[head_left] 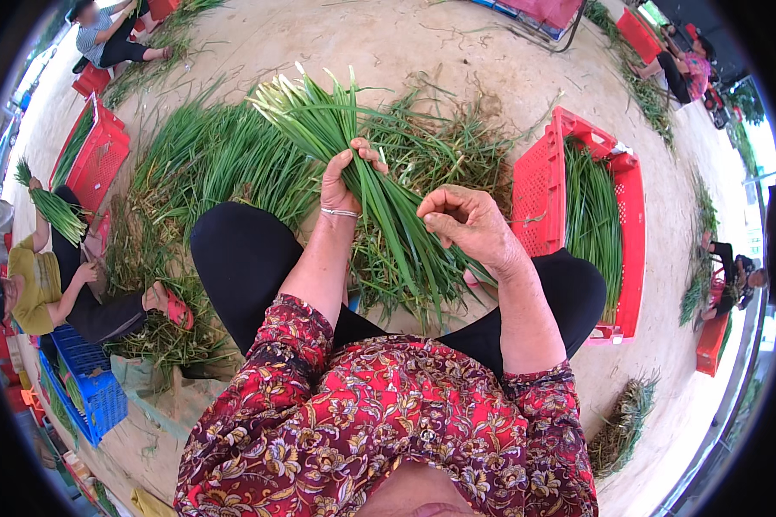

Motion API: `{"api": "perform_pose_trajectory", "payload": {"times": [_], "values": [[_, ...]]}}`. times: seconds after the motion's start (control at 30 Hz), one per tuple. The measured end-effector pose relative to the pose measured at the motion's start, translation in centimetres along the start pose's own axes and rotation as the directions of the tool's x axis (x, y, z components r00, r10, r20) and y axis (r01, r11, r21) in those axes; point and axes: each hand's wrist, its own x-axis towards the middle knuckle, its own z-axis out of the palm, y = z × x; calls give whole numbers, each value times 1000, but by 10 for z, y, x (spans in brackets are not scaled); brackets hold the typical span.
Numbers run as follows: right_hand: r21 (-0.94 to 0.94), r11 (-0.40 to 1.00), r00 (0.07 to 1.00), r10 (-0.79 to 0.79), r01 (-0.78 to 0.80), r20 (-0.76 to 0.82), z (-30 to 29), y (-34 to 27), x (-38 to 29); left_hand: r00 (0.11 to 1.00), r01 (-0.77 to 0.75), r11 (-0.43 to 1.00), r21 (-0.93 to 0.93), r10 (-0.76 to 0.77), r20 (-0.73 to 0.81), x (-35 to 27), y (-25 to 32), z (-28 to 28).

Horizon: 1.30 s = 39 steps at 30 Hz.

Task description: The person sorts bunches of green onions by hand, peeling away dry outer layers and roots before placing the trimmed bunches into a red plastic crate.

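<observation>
My left hand (349,173) is closed around a thick bunch of garlic chives (388,207). The bunch's pale stem ends point away from me at the upper left, and its green leaves hang towards my lap. A thin bracelet circles my left wrist. Beside the leaves, on their right, my right hand (469,223) has its fingers curled and its thumb close to the index finger. A thin strand shows just right of that hand; whether the fingers pinch anything is not clear. Beyond my knees lies a heap of loose chives (233,155), with tangled trimmings (452,148) to its right.
A red plastic crate (537,187) holding chives (592,226) stands by my right knee. At left, a seated person (35,284) holds another bunch (55,210) near a red crate (107,161) and a blue crate (100,400). Other people sit farther off.
</observation>
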Motion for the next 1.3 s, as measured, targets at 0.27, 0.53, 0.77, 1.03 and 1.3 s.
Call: {"api": "perform_pose_trajectory", "payload": {"times": [0.27, 0.53, 0.77, 1.03, 1.3], "values": [[-407, 904, 991, -113, 130, 67, 18, -7, -4, 995, -3, 995, -103, 14, 100, 1, 0, 11], [-760, 618, 951, -310, 200, -1, 37, 10, -3, 993, -68, 986, -154, 81, 84, 1, -5, 18], [-867, 470, 896, -438, 165, -67, 38, 23, 1, 986, -103, 986, -129, 118, 116, 3, -5, 21], [-883, 441, 839, -533, 159, -114, 37, 32, 8, 984, -120, 989, -83, 129, 121, 3, -7, 23], [-806, 569, 856, -488, 166, -168, 44, 28, 12, 984, -97, 995, -29, 100, 148, 3, -9, 21]]}}
